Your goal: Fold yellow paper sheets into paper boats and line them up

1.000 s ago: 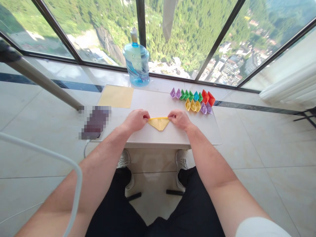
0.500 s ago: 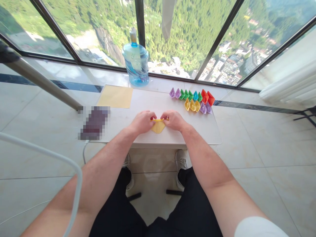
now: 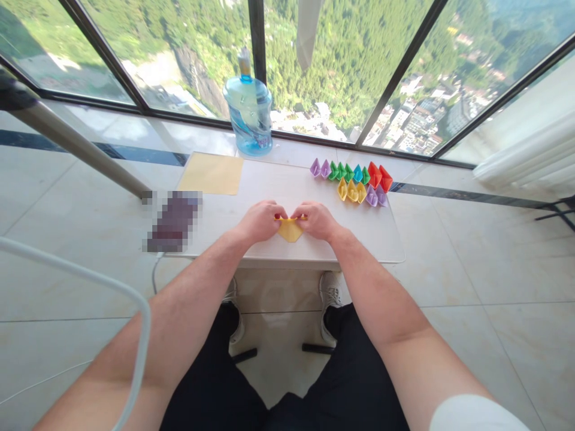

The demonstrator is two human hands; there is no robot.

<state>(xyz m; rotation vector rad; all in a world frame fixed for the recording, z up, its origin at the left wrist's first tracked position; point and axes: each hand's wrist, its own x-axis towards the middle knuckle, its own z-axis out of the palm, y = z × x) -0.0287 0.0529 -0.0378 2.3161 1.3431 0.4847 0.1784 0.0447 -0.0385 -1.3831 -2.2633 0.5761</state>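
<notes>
A folded piece of yellow paper (image 3: 290,230) lies near the front edge of a small white table (image 3: 386,236). My left hand (image 3: 260,220) pinches its top edge from the left. My right hand (image 3: 317,219) pinches the same edge from the right. The two hands almost touch, fingers closed on the paper, which hangs down between them as a small pointed shape.
Two rows of finished paper boats (image 3: 357,181) in purple, green, blue, red and yellow sit at the table's back right. A flat yellow sheet (image 3: 211,174) lies back left, a blurred dark object (image 3: 173,220) at the left edge. A water jug (image 3: 249,111) stands by the window.
My hands have come together from the ends of the yellow paper toward its middle, and the wide triangle has narrowed into a smaller shape.
</notes>
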